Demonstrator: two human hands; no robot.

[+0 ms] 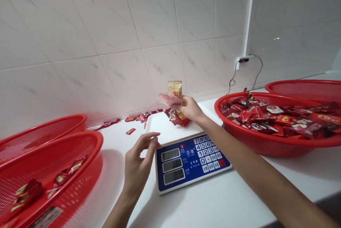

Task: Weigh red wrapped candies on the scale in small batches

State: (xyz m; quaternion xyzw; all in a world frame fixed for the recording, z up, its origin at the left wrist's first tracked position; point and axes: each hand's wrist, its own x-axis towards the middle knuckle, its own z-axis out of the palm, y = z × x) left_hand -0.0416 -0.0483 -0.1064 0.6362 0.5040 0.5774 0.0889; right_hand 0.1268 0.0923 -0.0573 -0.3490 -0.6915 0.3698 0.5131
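My right hand point(190, 109) is over the scale's white pan point(157, 128), closed on small wrapped snacks. A gold packet point(175, 86) stands up from its fingers, and a pale pink packet point(169, 99) juts out to the left. Just below, a few red and gold packets point(177, 118) are on the pan; the hand partly covers them. By the left front corner of the digital scale point(194, 162), my left hand point(140, 157) is open, its fingers bent and apart with nothing in them. The scale's blue panel has three displays and a keypad.
A red basket point(266, 146) heaped with wrapped snacks stands at right, another basket point(306, 87) behind it. Two red baskets are at left, the nearer basket point(87, 149) holding several packets. Small red wrappers point(144, 116) lie along the tiled wall. A cable point(233, 78) hangs from a socket.
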